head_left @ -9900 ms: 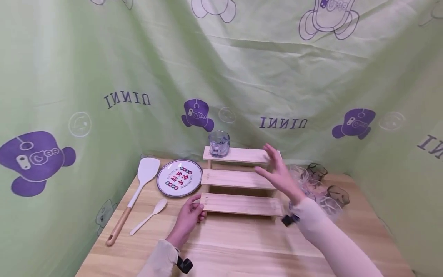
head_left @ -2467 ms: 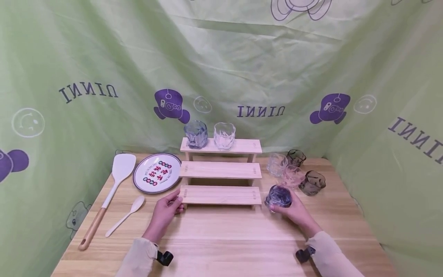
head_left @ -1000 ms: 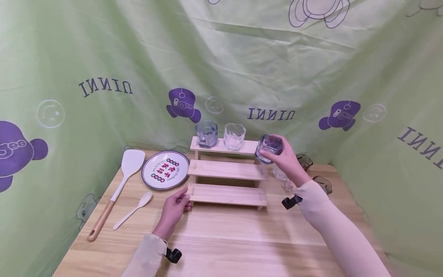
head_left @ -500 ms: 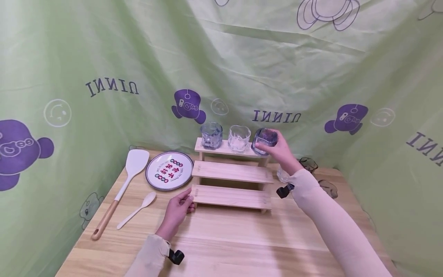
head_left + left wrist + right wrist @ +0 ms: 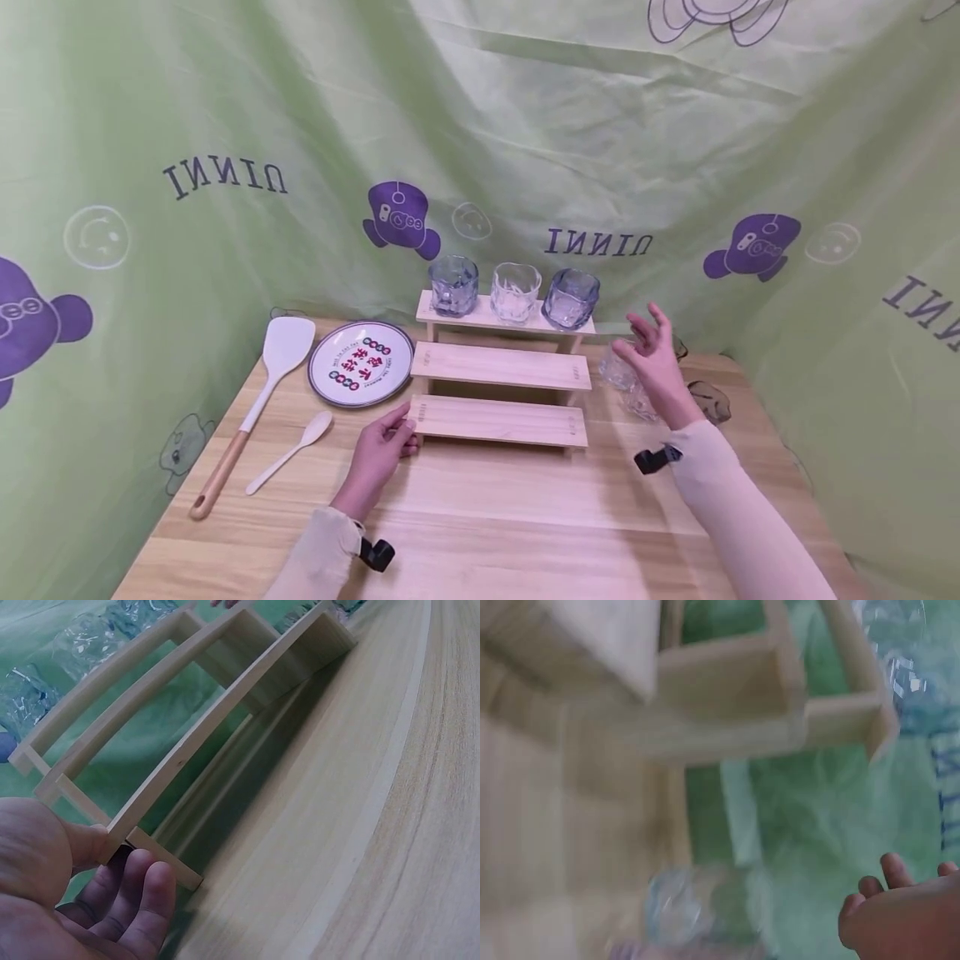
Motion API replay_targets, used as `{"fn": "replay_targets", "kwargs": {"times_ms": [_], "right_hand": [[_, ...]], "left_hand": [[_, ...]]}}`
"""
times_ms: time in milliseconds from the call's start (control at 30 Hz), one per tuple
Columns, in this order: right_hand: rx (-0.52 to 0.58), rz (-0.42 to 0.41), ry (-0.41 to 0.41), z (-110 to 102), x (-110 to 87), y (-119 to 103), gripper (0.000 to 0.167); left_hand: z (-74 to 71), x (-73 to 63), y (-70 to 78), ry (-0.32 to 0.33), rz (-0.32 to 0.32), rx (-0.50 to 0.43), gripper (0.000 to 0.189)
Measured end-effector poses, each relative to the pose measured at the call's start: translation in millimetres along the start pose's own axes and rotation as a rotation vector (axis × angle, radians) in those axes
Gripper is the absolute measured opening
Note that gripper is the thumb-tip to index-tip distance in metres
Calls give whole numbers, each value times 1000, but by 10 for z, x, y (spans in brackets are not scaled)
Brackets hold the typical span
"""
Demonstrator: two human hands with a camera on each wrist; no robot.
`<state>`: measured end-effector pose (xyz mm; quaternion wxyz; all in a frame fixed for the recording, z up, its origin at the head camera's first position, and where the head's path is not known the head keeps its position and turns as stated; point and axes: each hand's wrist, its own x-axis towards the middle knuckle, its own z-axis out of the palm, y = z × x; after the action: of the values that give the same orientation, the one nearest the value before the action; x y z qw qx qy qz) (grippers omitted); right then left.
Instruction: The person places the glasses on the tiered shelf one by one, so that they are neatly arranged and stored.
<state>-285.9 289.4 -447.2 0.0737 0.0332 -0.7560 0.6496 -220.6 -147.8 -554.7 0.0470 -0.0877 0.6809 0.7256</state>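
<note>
I watch remotely as the left hand pinches the left end of the rack's lowest step; the right hand hovers right of it, fingers parted. Three glasses line its top.

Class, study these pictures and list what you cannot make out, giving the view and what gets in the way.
- Head view: most of the rear dark glass, hidden behind the right hand.
- Left wrist view: part of the farthest top-shelf glass, cut off by the top edge.
- Right wrist view: the wooden rack's fine detail, lost to blur.
- Right wrist view: most of the pinkish glass, cut off by the bottom edge.
</note>
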Motion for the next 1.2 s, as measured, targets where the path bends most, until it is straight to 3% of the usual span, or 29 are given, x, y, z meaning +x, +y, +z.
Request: {"fn": "replay_targets", "kwargs": {"times_ms": [100,200,300,400,533,800,1067,1200], "right_hand": [[-114,-23,54,-209,-140,186,99],[-317,-23,62,-368,-281,350,103],[-509,-37,41,-436,-383,450,106],[-613,-73,32,-420,-405,467,106],[-668,-84,28,-381,-364,427,107],[-772,28,76,-362,-451,477,105],[-693,-39,92,-248,-680,586,94],[-606,-17,80,-274,-771,613,95]], "left_hand": [[-13,-9,14,9,1,-2,45],[-26,-8,13,12,-8,-6,45],[-45,-11,16,13,-21,-11,46],[-68,-13,29,20,-16,-12,45],[-75,-3,48,27,-10,-16,45],[-13,21,36,17,-30,-7,46],[2,5,19,26,-21,-8,45],[14,1,7,24,-24,-3,46]]}}
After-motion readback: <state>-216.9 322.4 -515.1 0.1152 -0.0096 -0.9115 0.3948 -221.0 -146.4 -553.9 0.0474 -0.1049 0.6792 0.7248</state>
